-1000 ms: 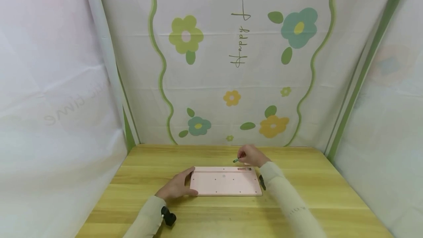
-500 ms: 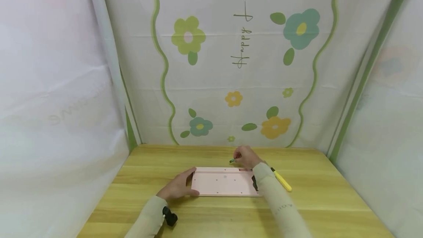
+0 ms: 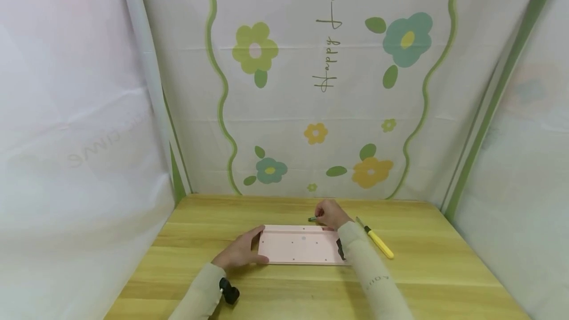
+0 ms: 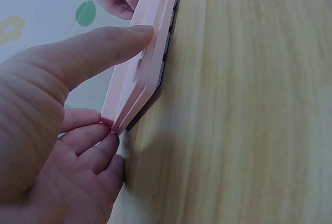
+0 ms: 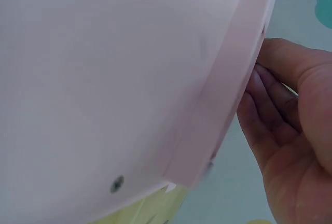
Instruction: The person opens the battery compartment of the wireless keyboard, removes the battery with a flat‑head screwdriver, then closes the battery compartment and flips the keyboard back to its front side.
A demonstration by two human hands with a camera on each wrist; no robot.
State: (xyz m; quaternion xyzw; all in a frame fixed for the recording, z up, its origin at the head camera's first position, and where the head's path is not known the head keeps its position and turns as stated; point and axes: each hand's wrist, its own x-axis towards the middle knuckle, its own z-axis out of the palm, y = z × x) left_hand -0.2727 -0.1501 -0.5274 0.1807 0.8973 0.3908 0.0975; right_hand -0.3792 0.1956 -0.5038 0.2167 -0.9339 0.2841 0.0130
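Observation:
A pink keyboard lies face down on the wooden table, its screw-dotted back upward; dark keys show along its underside in the left wrist view. My left hand grips its left end, thumb on the near edge and fingertips at the far corner. Beyond the far edge, my right hand pinches a small green battery that sticks out to the left of the fingers. Close by is a reddish slot in the keyboard's raised rear strip. In the right wrist view the keyboard's edge hides these fingertips.
A screwdriver with a yellow handle lies just right of the right forearm. White cloth with printed flowers hangs behind the table and along both sides. A black wrist camera sits on the left sleeve.
My right hand has shifted slightly left with the battery, which now lies nearer to level. Its forearm moved left too, uncovering the screwdriver. My left hand keeps its hold.

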